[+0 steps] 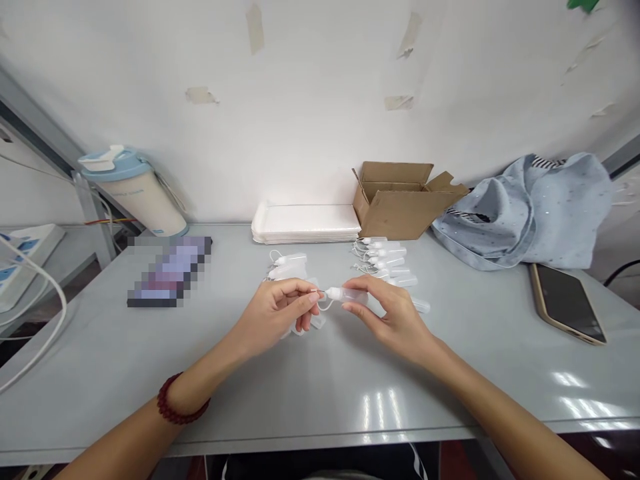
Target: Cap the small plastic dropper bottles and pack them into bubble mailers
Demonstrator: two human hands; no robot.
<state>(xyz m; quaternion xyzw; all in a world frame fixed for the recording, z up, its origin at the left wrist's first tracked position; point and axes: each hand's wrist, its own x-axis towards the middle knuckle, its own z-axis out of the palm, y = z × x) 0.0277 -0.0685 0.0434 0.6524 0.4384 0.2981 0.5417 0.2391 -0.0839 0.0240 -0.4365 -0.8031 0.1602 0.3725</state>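
Between my hands is a small translucent squeeze bottle with a white neck, lying sideways just above the table. My right hand grips its body between thumb and fingers. The thumb and fingers of my left hand pinch the small cap end at its tip, where a thin white loop hangs down; the cap is partly hidden by the fingertips. Similar bottles lie behind and under my left hand. Another group of several bottles, with thin looped strings, lies beyond my right hand.
A stack of white wrapped packs and an open cardboard box stand against the wall. At left are a tumbler, a blurred-out phone-like device and a power strip. A blue cloth bag and a phone lie at right.
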